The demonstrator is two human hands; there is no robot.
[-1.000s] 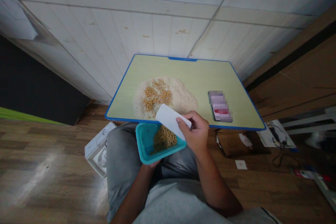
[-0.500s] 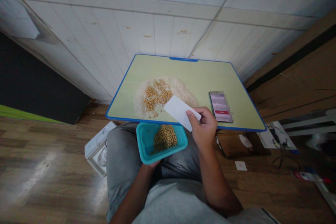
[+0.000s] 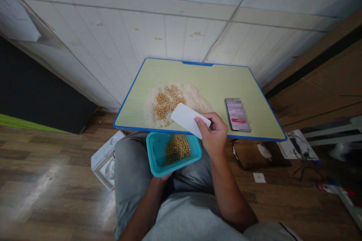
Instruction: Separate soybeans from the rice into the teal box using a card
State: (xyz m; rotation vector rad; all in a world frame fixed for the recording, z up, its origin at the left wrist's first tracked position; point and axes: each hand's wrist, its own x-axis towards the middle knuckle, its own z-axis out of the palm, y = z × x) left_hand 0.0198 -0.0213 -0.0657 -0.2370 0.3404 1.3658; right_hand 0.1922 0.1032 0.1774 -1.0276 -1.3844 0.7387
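Pinched white card (image 3: pixel 186 119), plain, tilted

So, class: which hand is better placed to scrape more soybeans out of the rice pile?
Right. The right hand already grips the white card beside the soybeans; the left hand supports the teal container.

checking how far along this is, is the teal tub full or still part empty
Part empty: the beans are heaped on the right side of the teal tub, leaving its left floor bare. The left hand supports it from below.

The right hand (image 3: pixel 215 135) pinches a white card (image 3: pixel 186 118) over the rice (image 3: pixel 198 101) and beans (image 3: pixel 166 103). The left hand (image 3: pixel 164 176) holds a teal tub (image 3: pixel 154 154) below the table (image 3: pixel 198 75).
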